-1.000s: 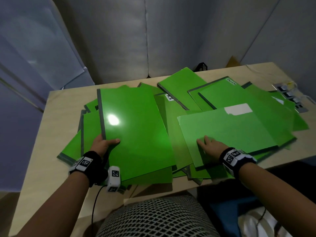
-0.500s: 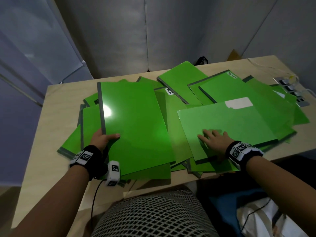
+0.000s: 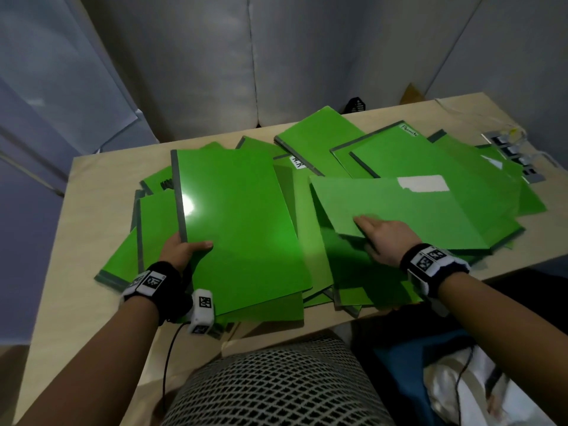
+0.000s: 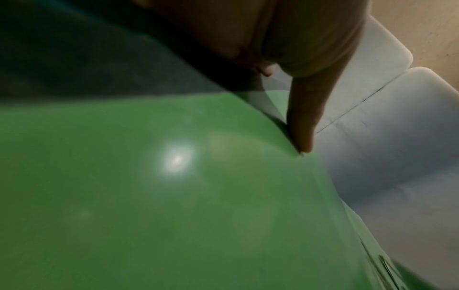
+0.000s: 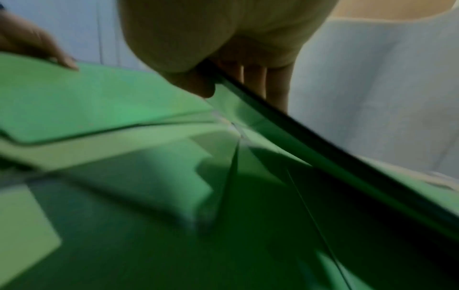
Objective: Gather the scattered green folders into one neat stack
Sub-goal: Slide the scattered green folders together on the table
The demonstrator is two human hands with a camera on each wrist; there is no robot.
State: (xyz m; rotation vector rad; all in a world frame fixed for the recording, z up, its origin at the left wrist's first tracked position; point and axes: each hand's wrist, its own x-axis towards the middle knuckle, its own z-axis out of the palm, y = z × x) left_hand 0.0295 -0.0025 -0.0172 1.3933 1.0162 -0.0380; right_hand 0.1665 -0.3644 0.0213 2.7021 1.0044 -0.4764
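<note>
Several green folders (image 3: 319,139) lie scattered and overlapping across the wooden table (image 3: 86,241). My left hand (image 3: 184,250) grips the near left edge of a large glossy folder (image 3: 239,216) on top of the left pile, thumb on its cover; the left wrist view shows that folder (image 4: 174,196) with the thumb (image 4: 303,121) at its edge. My right hand (image 3: 384,238) pinches the near edge of a matte folder with a white label (image 3: 415,210), whose near left corner is raised off the pile. In the right wrist view its edge (image 5: 347,157) runs between thumb and fingers.
Small grey items (image 3: 516,155) sit at the table's far right corner and a black object (image 3: 356,104) stands behind the far edge. Grey wall panels close the back. A mesh-patterned lap (image 3: 276,379) presses against the near edge, where some folders overhang.
My right hand went from lying flat on the labelled folder to gripping its edge, and that folder's near left corner rose. The left hand kept its hold.
</note>
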